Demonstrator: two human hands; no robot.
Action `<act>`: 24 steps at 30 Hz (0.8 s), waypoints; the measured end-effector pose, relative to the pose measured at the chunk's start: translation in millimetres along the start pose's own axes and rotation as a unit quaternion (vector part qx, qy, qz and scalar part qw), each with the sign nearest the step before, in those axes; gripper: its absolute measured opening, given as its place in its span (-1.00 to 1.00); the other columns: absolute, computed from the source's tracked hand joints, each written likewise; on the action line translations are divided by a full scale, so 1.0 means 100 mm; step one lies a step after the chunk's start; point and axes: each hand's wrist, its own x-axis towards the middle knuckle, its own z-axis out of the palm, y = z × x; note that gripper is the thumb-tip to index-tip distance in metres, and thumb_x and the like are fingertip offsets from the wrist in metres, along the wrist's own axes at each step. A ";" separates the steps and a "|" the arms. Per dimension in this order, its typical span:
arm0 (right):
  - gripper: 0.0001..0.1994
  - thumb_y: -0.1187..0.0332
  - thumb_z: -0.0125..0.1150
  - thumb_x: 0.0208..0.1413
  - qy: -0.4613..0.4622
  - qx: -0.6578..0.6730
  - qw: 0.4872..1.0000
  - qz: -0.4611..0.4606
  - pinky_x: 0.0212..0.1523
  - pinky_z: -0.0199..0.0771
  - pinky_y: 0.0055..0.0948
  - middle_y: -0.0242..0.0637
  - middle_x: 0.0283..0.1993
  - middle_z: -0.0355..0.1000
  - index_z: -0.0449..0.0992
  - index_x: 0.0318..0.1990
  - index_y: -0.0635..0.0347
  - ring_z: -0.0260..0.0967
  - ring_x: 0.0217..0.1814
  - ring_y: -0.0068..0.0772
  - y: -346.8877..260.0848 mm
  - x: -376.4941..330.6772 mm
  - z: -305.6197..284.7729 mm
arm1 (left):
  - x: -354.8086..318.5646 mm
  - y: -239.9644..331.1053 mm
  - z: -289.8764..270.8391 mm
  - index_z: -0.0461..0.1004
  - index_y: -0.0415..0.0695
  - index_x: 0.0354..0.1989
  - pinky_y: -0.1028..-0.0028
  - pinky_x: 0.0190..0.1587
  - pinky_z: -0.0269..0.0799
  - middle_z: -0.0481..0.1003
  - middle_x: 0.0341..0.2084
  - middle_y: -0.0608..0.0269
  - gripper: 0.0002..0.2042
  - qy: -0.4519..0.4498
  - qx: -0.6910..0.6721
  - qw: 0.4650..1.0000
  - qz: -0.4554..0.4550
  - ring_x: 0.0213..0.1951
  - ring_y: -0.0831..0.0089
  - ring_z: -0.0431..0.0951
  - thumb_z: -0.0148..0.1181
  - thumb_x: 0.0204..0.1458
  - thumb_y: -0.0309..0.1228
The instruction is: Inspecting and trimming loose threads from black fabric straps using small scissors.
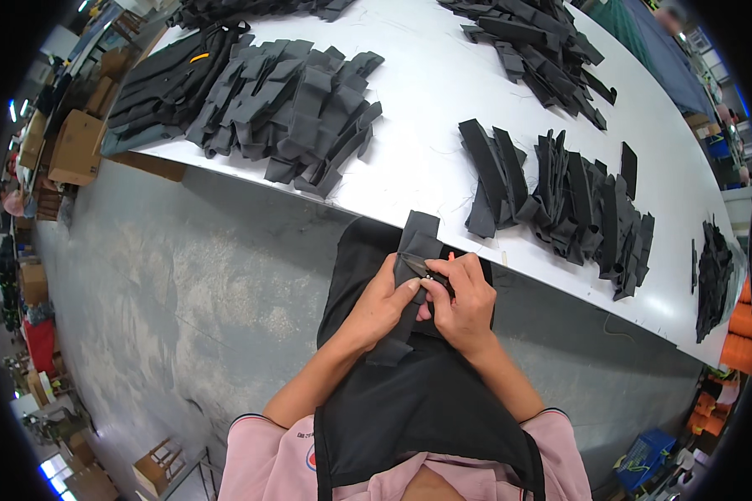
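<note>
Over my lap, near the table's edge, I hold a dark grey fabric strip (422,227). My left hand (378,306) is closed on it, thumb and fingers pinching its middle. The strip's upper end sticks out toward the table, and its lower end hangs over my black apron (418,409). My right hand (466,302) is closed around small thread snips (414,265). Their pointed blades lie against the strip, close to my left thumb. Most of the snips' body is hidden by my right fingers; a bit of orange shows beside them.
A white table (418,108) spans the far side. Piles of dark fabric strips (284,104) lie at its left, more folded strips (560,192) at its right. Black stitched fabric pieces (171,88) sit at the left corner. A cardboard box (77,148) stands on the floor beyond.
</note>
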 end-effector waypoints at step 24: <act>-0.76 0.58 0.27 -0.14 -0.028 0.012 0.999 -0.010 -0.54 0.40 -0.51 -0.31 -0.44 0.28 0.50 -0.24 0.22 0.39 -0.58 -0.45 -0.02 0.02 -0.11 | 0.00 -0.02 0.02 0.16 -0.24 0.01 0.52 -0.35 0.45 0.41 -0.37 0.18 -0.76 -0.028 -0.001 1.000 -0.013 -0.45 0.51 0.46 -0.15 0.18 -0.54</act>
